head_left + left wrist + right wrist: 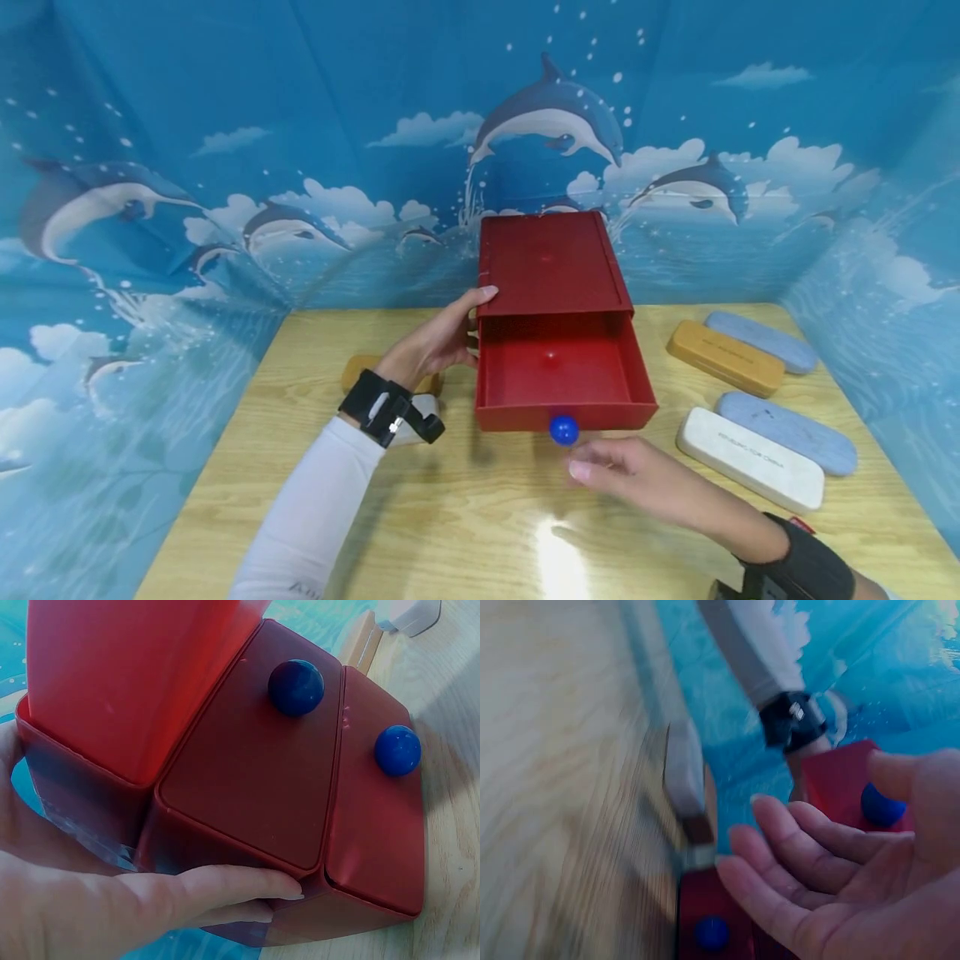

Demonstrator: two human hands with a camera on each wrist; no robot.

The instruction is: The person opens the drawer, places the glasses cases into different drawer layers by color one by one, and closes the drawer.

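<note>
A dark red drawer box (551, 262) stands on the wooden table with its top drawer (517, 418) pulled out, the red inside showing. A blue knob (564, 431) sits on that drawer's front. In the left wrist view, two lower drawers with a middle knob (296, 688) and a bottom knob (397, 750) are closed. My left hand (442, 337) steadies the box's left side, thumb over its top edge and fingers fairly straight along the side wall. Just below and right of the top knob, my right hand (630, 479) holds nothing, fingers loosely bent.
On the right lie an orange case (723, 358), a white case (750, 458) and two blue-grey oblong cases (787, 433). Behind my left wrist, another orange case (360, 371) and a white one are partly hidden. A dolphin-print curtain (375, 67) surrounds the table (480, 517).
</note>
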